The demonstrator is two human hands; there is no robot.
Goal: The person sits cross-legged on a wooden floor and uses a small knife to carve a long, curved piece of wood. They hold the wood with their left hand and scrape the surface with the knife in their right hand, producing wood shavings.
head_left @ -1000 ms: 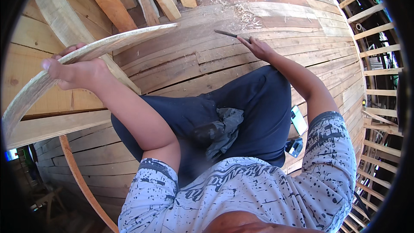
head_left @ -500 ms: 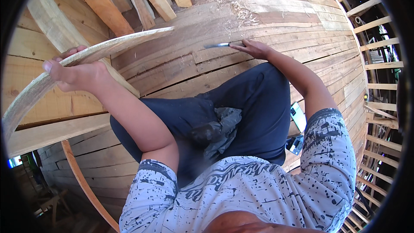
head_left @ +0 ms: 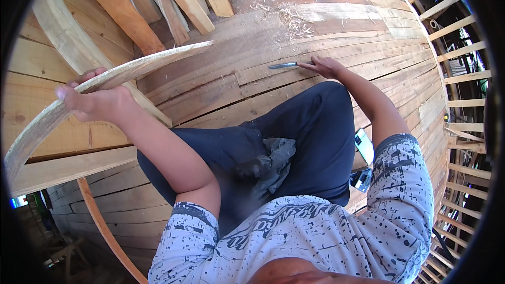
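My left hand grips a long curved strip of pale wood that arcs from the lower left up toward the middle. My right hand reaches forward over my knee and holds the handle of a knife, whose grey blade points left and lies against the planked wooden surface. I sit on the planks in dark blue trousers with a dark crumpled cloth in my lap.
Several loose boards lean at the top left. Wood shavings lie scattered on the planks ahead. A wooden lattice of ribs runs along the right. A thin curved reddish strip hangs at the lower left.
My right hand has drawn the knife back toward me and to the left along the planks. The curved strip in my left hand has stayed nearly still.
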